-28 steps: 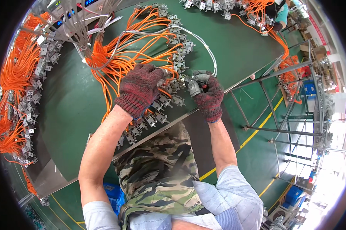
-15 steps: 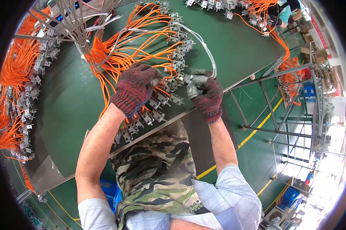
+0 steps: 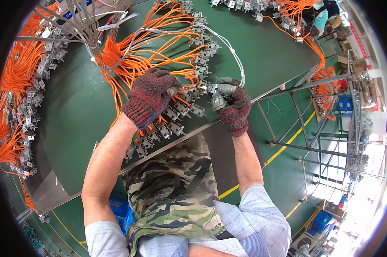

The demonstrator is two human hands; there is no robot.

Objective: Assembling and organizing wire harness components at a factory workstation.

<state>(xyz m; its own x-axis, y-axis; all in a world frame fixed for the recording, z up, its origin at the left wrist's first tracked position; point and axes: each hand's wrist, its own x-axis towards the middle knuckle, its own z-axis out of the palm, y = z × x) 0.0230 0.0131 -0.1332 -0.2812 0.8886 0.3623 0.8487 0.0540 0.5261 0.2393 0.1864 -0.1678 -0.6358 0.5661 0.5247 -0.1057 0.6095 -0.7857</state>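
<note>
- Head view: the left hand [image 3: 150, 97], in a dark red knit glove, lies palm-down on a row of grey metal connectors [image 3: 176, 115] along the near edge of the green workboard [image 3: 73, 111]; its fingers curl over one connector, pinching it.
- The right hand [image 3: 234, 105], gloved alike, is closed around a grey hand tool [image 3: 219, 92] whose tip points left toward the connector row, just beside the left fingertips.
- Orange wires [image 3: 150, 51] fan out from the connectors across the board.
- A white cable [image 3: 234, 55] loops down to the tool.
</note>
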